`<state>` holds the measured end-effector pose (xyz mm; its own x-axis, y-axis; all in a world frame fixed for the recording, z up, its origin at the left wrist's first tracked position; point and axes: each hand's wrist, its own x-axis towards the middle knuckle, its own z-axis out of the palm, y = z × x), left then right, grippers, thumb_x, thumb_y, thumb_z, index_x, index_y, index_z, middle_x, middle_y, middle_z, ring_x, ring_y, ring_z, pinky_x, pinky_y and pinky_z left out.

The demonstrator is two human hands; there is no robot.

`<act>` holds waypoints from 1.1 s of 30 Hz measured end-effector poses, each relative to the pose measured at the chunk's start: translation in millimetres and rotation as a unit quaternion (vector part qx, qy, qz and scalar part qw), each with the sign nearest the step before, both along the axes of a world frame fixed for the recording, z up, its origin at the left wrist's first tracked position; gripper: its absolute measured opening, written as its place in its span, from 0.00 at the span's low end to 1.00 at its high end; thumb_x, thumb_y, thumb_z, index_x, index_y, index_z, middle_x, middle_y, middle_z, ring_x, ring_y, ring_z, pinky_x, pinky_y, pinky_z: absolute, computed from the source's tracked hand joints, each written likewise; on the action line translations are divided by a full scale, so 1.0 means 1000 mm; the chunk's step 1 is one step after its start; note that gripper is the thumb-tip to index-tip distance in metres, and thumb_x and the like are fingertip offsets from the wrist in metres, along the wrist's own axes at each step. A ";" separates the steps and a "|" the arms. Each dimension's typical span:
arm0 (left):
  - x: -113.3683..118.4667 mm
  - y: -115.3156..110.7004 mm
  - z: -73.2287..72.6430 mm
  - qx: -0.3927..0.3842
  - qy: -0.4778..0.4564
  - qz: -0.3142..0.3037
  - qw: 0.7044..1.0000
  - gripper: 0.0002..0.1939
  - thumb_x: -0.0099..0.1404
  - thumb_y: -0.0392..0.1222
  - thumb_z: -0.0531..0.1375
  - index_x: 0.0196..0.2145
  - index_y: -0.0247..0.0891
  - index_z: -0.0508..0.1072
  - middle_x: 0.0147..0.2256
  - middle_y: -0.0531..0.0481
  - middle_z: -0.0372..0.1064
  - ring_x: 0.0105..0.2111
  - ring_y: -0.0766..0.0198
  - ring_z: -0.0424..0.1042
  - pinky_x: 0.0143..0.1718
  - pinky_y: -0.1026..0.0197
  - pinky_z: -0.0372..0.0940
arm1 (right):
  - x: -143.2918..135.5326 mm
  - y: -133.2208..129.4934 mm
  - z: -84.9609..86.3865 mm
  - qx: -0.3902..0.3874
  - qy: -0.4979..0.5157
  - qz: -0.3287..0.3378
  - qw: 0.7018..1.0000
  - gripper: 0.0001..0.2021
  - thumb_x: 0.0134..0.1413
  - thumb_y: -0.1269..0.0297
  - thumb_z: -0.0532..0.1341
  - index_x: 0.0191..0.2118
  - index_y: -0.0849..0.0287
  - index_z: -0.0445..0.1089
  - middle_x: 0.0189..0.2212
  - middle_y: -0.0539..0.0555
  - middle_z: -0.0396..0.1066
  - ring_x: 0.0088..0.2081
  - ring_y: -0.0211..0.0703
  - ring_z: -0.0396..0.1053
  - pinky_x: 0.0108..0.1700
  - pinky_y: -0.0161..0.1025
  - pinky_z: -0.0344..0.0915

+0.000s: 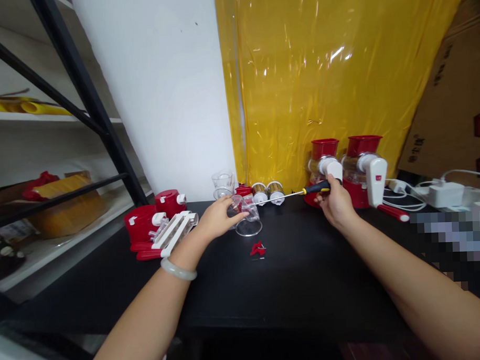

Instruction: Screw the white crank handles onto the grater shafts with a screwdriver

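Observation:
My left hand is closed around a clear plastic housing, which it holds over the black table. In my right hand is a screwdriver with a black and yellow handle, its long shaft pointing left. The shaft's end reaches the clear housing; whether it touches a screw there is too small to tell. A small red part lies on the table just in front of the housing, with tiny metal pieces beside it. Behind the housing stand two metal grater drums and another clear piece.
On the left are red bases and white crank handles with red grips. Two red and white rotary graters stand at the back right, near a white charger with cables. A black-framed shelf borders the left side.

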<state>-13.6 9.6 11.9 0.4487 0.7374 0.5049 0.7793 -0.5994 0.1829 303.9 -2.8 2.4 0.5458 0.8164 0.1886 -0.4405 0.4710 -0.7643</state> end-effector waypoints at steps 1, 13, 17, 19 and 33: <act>0.000 0.000 0.000 0.000 0.000 -0.002 1.000 0.27 0.62 0.63 0.57 0.45 0.37 0.74 0.55 0.38 0.68 0.56 0.48 0.67 0.56 0.47 0.62 | 0.000 0.000 0.000 0.002 0.003 -0.002 1.000 0.16 0.48 0.53 0.66 0.28 0.56 0.59 0.17 0.41 0.58 0.14 0.29 0.54 0.17 0.30 0.58; 0.000 -0.001 0.001 -0.003 0.002 -0.001 1.000 0.27 0.62 0.63 0.56 0.45 0.37 0.74 0.56 0.39 0.67 0.56 0.48 0.66 0.57 0.47 0.61 | 0.004 0.002 -0.002 0.053 0.050 0.020 0.997 0.14 0.42 0.62 0.68 0.29 0.57 0.62 0.18 0.43 0.64 0.18 0.31 0.60 0.19 0.30 0.62; 0.001 -0.001 0.001 0.000 0.001 0.003 1.000 0.28 0.61 0.63 0.57 0.46 0.37 0.73 0.55 0.38 0.68 0.55 0.48 0.67 0.57 0.46 0.62 | 0.004 0.002 -0.001 0.046 0.057 0.021 0.997 0.13 0.41 0.62 0.69 0.30 0.58 0.64 0.18 0.44 0.65 0.18 0.31 0.61 0.21 0.30 0.63; 0.001 -0.001 0.001 -0.002 0.002 0.002 1.000 0.27 0.61 0.63 0.57 0.46 0.38 0.74 0.55 0.39 0.68 0.55 0.48 0.67 0.57 0.47 0.62 | 0.005 0.002 0.000 0.043 0.063 0.018 0.997 0.12 0.41 0.63 0.68 0.30 0.59 0.65 0.19 0.45 0.65 0.19 0.31 0.61 0.22 0.31 0.63; 0.000 -0.003 0.003 -0.005 -0.007 -0.004 1.000 0.25 0.62 0.63 0.57 0.43 0.39 0.74 0.55 0.40 0.68 0.55 0.49 0.67 0.57 0.47 0.61 | 0.004 -0.001 -0.001 0.014 -0.003 0.011 1.000 0.19 0.50 0.45 0.61 0.32 0.58 0.67 0.22 0.46 0.65 0.19 0.32 0.61 0.22 0.31 0.63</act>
<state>-13.1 6.2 14.5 0.4474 0.7391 0.5035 0.7722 -0.6033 0.1994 307.6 -3.4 1.2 0.5273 0.8220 0.2150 -0.4457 0.4830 -0.7537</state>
